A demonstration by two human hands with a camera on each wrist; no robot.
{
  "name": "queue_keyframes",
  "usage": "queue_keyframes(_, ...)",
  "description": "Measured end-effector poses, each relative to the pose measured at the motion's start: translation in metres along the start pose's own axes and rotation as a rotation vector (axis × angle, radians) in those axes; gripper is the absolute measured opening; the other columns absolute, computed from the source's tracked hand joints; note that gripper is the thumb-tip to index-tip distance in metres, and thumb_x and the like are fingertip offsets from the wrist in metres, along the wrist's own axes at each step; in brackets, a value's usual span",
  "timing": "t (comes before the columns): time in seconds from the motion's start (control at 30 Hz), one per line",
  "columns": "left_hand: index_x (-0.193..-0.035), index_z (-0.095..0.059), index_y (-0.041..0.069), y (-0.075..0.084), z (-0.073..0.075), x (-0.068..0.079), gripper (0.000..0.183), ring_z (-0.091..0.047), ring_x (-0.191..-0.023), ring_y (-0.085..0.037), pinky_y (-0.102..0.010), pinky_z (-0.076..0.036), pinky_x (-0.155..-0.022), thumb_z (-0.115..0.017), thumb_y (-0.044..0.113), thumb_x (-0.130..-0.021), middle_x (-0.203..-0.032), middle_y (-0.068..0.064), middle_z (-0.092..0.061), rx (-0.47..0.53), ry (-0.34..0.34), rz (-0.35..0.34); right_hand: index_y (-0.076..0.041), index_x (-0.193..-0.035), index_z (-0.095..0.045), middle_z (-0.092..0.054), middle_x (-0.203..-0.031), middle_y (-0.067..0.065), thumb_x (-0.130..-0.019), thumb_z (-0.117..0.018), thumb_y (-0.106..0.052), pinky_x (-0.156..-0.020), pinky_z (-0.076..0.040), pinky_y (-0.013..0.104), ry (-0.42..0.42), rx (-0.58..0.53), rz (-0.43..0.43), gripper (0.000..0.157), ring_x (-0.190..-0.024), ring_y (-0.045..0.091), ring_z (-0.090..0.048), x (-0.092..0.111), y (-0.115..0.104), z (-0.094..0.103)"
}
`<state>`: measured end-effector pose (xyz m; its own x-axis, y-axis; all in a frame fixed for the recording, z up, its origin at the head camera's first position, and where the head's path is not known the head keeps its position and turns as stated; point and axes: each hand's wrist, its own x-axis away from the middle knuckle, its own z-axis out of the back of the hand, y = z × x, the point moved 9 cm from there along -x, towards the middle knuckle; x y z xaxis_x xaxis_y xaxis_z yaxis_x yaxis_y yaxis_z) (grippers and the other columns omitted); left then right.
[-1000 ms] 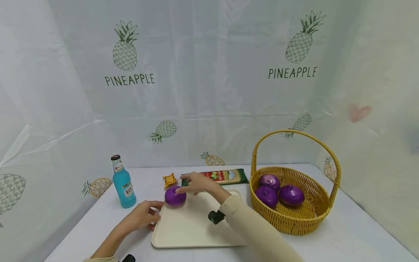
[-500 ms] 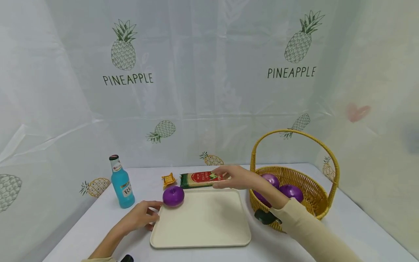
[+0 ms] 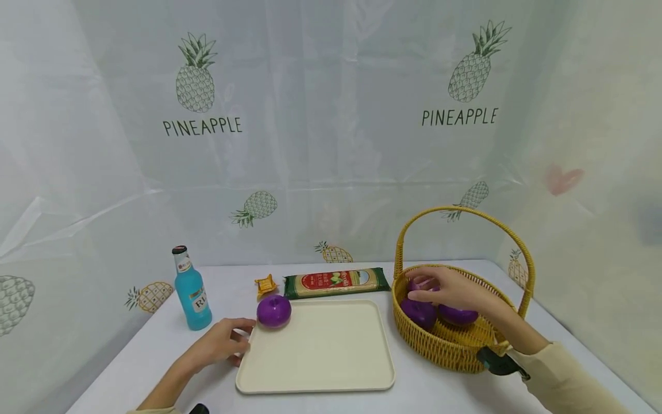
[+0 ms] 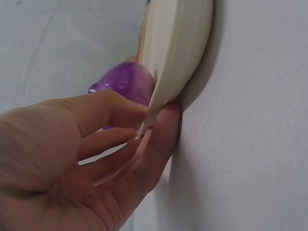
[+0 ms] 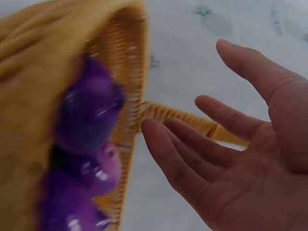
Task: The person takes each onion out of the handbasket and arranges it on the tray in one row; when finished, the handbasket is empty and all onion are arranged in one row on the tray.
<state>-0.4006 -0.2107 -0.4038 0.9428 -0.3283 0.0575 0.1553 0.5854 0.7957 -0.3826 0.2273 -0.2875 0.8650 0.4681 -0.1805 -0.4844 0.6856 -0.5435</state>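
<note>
At the lower right of the head view, the right hand (image 3: 449, 291) hovers inside the wicker basket (image 3: 455, 348), its grip open with fingers spread and holding nothing, just above the purple onions (image 3: 420, 312) lying there. Left of centre, the left hand (image 3: 221, 340) pinches the near left corner of the cream tray (image 3: 316, 351) on the counter (image 3: 558, 368), thumb on top. One purple onion (image 3: 274, 311) sits at the tray's far left corner.

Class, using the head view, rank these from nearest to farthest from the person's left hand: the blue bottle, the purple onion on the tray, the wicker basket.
From the left hand:
1. purple onion, on the tray's far-left corner
2. blue bottle, far left
3. wicker basket, at the right
</note>
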Motion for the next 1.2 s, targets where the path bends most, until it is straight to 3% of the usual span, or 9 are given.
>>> queue_keyframes(0.13, -0.133, -0.053, -0.009, -0.001, 0.0, -0.001, 0.056, -0.061, -0.084, -0.018, -0.036, -0.062, -0.061, -0.068, 0.0, -0.08, -0.117, -0.017, -0.063, 0.006, -0.001, 0.01, -0.004, -0.132, -0.057, -0.065, -0.121, 0.023, -0.091, -0.067, -0.036, -0.071, -0.059, 0.021, -0.002, 0.025, 0.007, 0.052, -0.104, 0.033, -0.066, 0.007, 0.013, -0.002)
queue_keyframes(0.33, -0.132, -0.054, -0.008, -0.001, 0.0, -0.001, 0.056, -0.062, -0.085, -0.018, -0.037, -0.063, -0.061, -0.067, -0.001, -0.078, -0.118, -0.018, -0.063, 0.008, -0.006, 0.008, -0.002, -0.133, -0.056, -0.064, -0.122, 0.022, -0.09, -0.067, -0.036, -0.085, -0.059, 0.047, -0.011, 0.066, 0.078, 0.055, -0.11, 0.041, -0.063, 0.012, 0.022, -0.009)
queue_keyframes(0.43, -0.132, -0.055, -0.008, 0.0, 0.001, -0.002, 0.056, -0.062, -0.086, -0.019, -0.037, -0.063, -0.062, -0.067, -0.001, -0.078, -0.119, -0.019, -0.063, 0.008, -0.007, 0.004, -0.001, -0.134, -0.054, -0.064, -0.122, 0.023, -0.089, -0.069, -0.035, -0.087, -0.057, 0.052, -0.014, 0.062, 0.089, 0.059, -0.107, 0.04, -0.064, 0.012, 0.027, -0.012)
queue_keyframes(0.8, -0.131, -0.056, -0.006, -0.002, -0.001, 0.001, 0.054, -0.059, -0.085, -0.019, -0.037, -0.063, -0.062, -0.066, -0.003, -0.078, -0.117, -0.018, -0.062, 0.025, -0.013, -0.014, 0.001, -0.132, -0.054, -0.064, -0.115, 0.023, -0.081, -0.078, -0.031, -0.083, -0.058, 0.051, -0.084, 0.093, 0.038, 0.065, -0.097, 0.034, -0.066, 0.012, 0.033, -0.028)
queue_keyframes(1.07, -0.13, -0.056, -0.007, -0.003, 0.0, 0.001, 0.054, -0.06, -0.084, -0.018, -0.037, -0.062, -0.061, -0.066, -0.003, -0.077, -0.116, -0.017, -0.063, 0.022, -0.005, -0.014, -0.005, -0.135, -0.053, -0.063, -0.117, 0.018, -0.08, -0.078, -0.032, -0.079, -0.056, 0.039, -0.125, 0.113, 0.01, 0.066, -0.097, 0.025, -0.062, 0.01, 0.039, -0.035)
queue_keyframes(1.2, -0.13, -0.056, -0.007, -0.002, 0.0, 0.001, 0.054, -0.06, -0.084, -0.018, -0.036, -0.062, -0.06, -0.067, -0.003, -0.077, -0.115, -0.017, -0.063, 0.015, -0.002, -0.012, -0.006, -0.131, -0.054, -0.063, -0.117, 0.018, -0.08, -0.079, -0.031, -0.082, -0.057, 0.043, -0.127, 0.109, 0.007, 0.062, -0.099, 0.027, -0.062, 0.011, 0.039, -0.037)
